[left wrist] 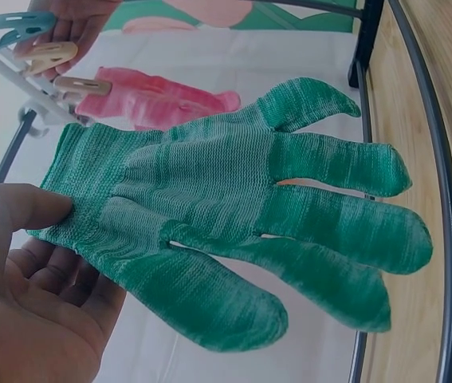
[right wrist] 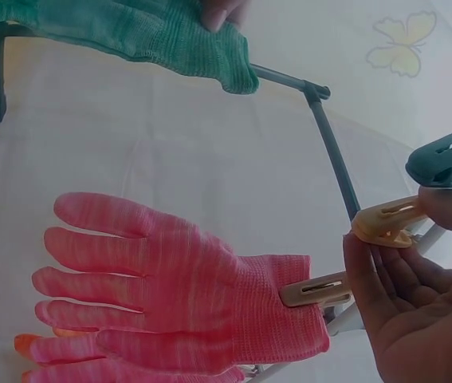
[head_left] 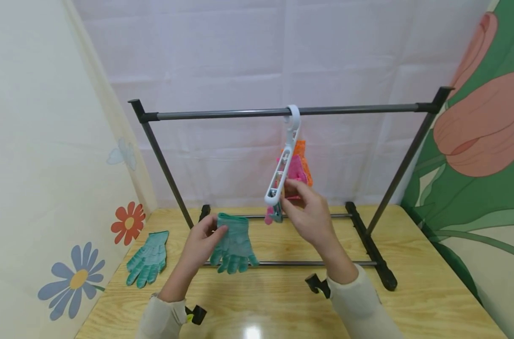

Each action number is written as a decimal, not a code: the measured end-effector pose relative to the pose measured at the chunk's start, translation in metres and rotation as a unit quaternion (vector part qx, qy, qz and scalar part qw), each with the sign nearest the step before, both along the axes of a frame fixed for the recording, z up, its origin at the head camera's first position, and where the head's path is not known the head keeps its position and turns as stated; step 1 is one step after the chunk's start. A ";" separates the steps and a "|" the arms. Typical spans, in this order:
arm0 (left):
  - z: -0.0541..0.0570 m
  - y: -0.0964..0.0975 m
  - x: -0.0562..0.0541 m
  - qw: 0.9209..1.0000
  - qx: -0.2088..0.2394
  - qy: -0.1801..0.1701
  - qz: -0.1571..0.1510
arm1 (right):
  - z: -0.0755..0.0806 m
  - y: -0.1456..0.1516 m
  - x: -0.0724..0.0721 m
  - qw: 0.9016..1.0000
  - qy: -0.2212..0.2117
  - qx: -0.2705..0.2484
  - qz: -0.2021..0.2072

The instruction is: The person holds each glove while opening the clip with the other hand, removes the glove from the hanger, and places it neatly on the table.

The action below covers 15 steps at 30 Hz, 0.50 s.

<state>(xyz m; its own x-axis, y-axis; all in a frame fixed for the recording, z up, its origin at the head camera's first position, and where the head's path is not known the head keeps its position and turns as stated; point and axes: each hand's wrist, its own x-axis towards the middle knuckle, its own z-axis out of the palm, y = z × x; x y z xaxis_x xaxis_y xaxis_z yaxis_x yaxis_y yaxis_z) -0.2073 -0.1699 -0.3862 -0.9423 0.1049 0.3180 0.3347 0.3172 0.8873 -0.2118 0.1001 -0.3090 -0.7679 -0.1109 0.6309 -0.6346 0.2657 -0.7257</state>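
Observation:
My left hand (head_left: 201, 245) pinches a green knitted glove (head_left: 235, 240) by its cuff, thumb on top, with the glove's fingers pointing down. A white clip hanger (head_left: 281, 174) hangs by its hook from the rack's top bar. At its near end my right hand (head_left: 311, 217) pinches a yellow clothespin (right wrist: 387, 222) between thumb and fingers. The teal clothespin (right wrist: 446, 157) beside it holds nothing. A beige clothespin (right wrist: 315, 290) grips the cuff of a pink glove (right wrist: 186, 295). The green glove is apart from the hanger.
Another green glove (head_left: 148, 259) lies on the wooden table (head_left: 257, 301) at the left. An orange glove (head_left: 301, 153) hangs farther back on the hanger. The black rack (head_left: 223, 114) spans the table, with its feet and lower bars on the tabletop.

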 end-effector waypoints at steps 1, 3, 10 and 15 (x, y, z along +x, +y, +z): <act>0.000 -0.001 0.001 1.000 0.001 -0.001 -0.003 | 0.000 0.000 0.000 1.000 0.001 -0.001 0.001; 0.000 -0.002 0.001 1.000 0.003 0.000 -0.006 | -0.001 0.001 -0.001 1.000 0.001 -0.002 0.003; -0.002 -0.009 0.004 1.000 -0.001 -0.002 -0.001 | -0.001 0.002 -0.001 1.000 -0.001 -0.001 0.002; -0.005 -0.016 0.004 1.000 -0.018 0.001 0.014 | -0.001 0.004 -0.001 1.000 -0.002 0.003 0.000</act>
